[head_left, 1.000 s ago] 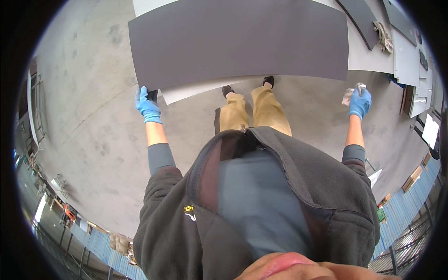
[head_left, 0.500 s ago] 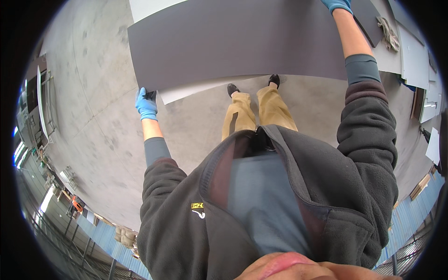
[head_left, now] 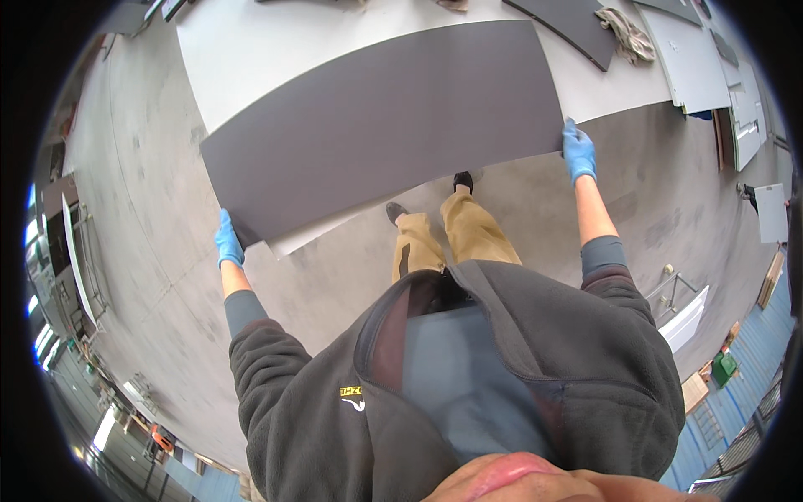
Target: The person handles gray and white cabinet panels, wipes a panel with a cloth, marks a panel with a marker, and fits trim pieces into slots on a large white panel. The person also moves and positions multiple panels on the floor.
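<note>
A large flat grey panel (head_left: pixel 385 117) spans the space in front of me, its near edge bowed by the lens. At the panel's near left corner, my left hand (head_left: pixel 228 239), in a blue glove, is closed on the edge. My right hand (head_left: pixel 579 154), gloved the same way, grips the near right corner. Beneath and beyond the panel lies a white-topped table (head_left: pixel 242 50), and a strip of white shows under the panel's near edge. The fingers under the panel are hidden.
A dark panel (head_left: pixel 573 29) and a crumpled cloth (head_left: pixel 626 35) lie on the table at the far right. Light sheets (head_left: pixel 682 58) stand beyond them. On the right of the floor is a white board on a metal frame (head_left: pixel 684 322); a rack (head_left: pixel 79 259) stands left.
My right hand has come nearer from the far side and now holds the near right corner. The panel's left end has shifted nearer and left, and more of the table shows.
</note>
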Available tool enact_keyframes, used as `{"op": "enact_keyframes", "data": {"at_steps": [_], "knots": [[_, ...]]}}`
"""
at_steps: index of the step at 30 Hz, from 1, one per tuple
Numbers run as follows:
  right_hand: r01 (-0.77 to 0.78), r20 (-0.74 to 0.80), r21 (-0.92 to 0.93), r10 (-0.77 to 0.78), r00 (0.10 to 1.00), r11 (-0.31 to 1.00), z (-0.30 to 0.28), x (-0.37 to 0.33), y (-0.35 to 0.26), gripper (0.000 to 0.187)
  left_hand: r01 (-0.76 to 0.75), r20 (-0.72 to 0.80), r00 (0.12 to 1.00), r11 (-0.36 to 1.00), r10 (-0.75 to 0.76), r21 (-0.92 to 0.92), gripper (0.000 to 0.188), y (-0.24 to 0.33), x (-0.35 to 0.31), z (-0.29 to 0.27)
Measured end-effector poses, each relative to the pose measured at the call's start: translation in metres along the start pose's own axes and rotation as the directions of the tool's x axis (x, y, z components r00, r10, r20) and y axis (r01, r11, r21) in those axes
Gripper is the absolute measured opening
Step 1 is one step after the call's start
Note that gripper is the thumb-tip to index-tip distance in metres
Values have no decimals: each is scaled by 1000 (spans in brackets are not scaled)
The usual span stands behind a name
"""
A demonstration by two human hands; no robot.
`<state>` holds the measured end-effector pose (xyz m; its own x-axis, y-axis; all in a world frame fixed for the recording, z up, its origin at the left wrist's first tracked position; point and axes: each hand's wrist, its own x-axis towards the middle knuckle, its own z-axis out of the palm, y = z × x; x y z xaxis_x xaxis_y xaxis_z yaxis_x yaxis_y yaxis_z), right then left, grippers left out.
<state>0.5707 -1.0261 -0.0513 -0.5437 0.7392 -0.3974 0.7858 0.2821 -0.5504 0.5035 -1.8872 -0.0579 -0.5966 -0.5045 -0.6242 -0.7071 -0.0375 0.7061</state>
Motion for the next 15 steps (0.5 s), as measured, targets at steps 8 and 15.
{"op": "enact_keyframes", "data": {"at_steps": [8, 15], "knots": [[93, -59, -224, -109, 992, 970, -31, -12, -50, 85, -107, -296, 932, 937, 211, 332, 78, 5, -87, -6], [146, -171, -108, -163, 972, 983, -81, -61, -10, 82, -196, -406, 850, 917, 335, 348, 74, 31, -175, 4]]}}
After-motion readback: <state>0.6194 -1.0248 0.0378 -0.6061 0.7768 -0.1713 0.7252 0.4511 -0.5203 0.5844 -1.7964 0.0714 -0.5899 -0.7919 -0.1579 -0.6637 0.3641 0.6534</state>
